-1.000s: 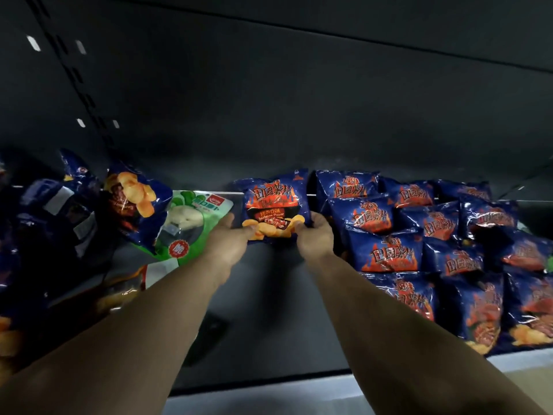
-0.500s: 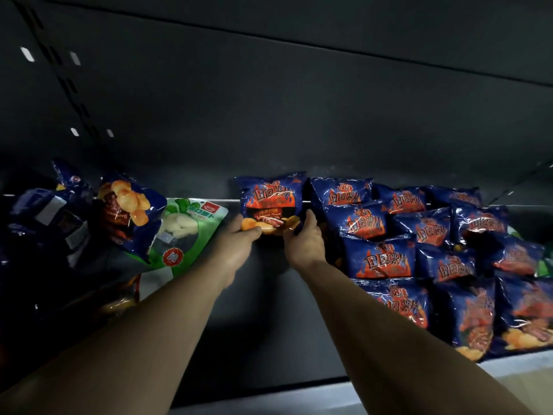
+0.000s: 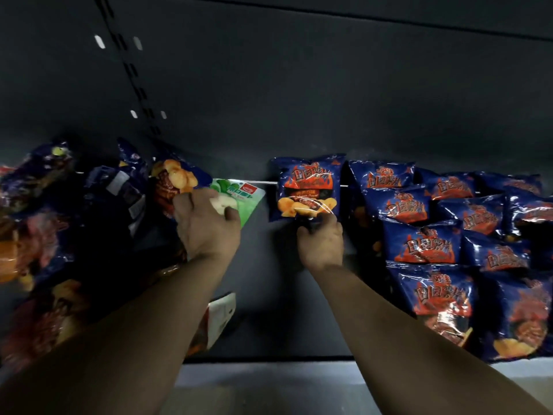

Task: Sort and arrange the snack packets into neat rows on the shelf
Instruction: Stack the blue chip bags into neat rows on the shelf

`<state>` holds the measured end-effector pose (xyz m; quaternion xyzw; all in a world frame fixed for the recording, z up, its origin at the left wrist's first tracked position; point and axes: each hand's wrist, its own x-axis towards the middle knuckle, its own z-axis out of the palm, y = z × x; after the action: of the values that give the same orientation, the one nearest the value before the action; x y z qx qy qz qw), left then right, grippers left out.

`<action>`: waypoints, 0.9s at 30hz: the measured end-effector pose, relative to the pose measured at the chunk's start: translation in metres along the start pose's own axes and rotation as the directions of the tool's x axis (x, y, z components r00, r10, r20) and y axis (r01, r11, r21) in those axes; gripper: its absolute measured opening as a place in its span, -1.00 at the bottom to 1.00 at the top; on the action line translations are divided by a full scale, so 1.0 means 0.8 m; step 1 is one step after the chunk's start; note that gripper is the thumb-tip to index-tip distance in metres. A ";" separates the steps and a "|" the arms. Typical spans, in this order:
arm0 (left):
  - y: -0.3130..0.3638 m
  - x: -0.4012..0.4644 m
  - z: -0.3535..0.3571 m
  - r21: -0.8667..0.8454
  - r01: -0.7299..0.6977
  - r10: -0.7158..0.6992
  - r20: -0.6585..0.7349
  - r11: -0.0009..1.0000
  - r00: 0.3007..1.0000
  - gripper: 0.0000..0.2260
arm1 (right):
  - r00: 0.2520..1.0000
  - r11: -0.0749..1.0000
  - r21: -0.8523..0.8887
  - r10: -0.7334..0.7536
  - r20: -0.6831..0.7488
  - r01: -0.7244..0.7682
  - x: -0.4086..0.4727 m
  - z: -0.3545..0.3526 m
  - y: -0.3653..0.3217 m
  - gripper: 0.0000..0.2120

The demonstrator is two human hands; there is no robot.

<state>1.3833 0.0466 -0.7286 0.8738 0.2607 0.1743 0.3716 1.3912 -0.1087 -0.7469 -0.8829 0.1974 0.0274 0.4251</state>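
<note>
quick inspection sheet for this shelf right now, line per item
surface: dark shelf, bare strip down the middle between the hands
job's things: blue chip packet upright at the back; neat rows of blue packets on the right
clutter: loose heap of packets on the left, green packet among them
grippers: right hand pinches the upright packet's bottom edge; left hand grips the green packet
cables: nothing seen
surroundings: dark back panel with a slotted upright
</note>
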 end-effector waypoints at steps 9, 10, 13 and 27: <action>-0.005 0.064 -0.015 0.224 -0.008 -0.012 0.089 0.974 0.996 -0.42 | 0.988 0.995 -0.036 -0.089 0.122 0.094 -0.033 0.009 -0.008 -0.62; -0.004 0.065 -0.010 0.209 0.009 -0.033 0.108 0.978 0.994 -0.44 | 0.987 0.995 -0.045 -0.081 0.141 0.088 -0.034 0.008 -0.008 -0.63; -0.008 0.063 0.001 0.213 0.022 -0.053 0.143 0.977 0.988 -0.41 | 0.982 0.995 -0.065 -0.066 0.174 0.079 -0.037 0.001 -0.004 -0.66; -0.039 0.045 -0.012 0.033 -0.032 0.029 0.089 0.999 0.996 -0.57 | 0.945 0.988 -0.133 -0.036 0.326 0.083 -0.046 0.002 -0.005 -0.60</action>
<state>1.3975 0.0916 -0.7412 0.8907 0.2336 0.1364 0.3653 1.3586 -0.0930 -0.7371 -0.9007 0.0959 0.1728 0.3869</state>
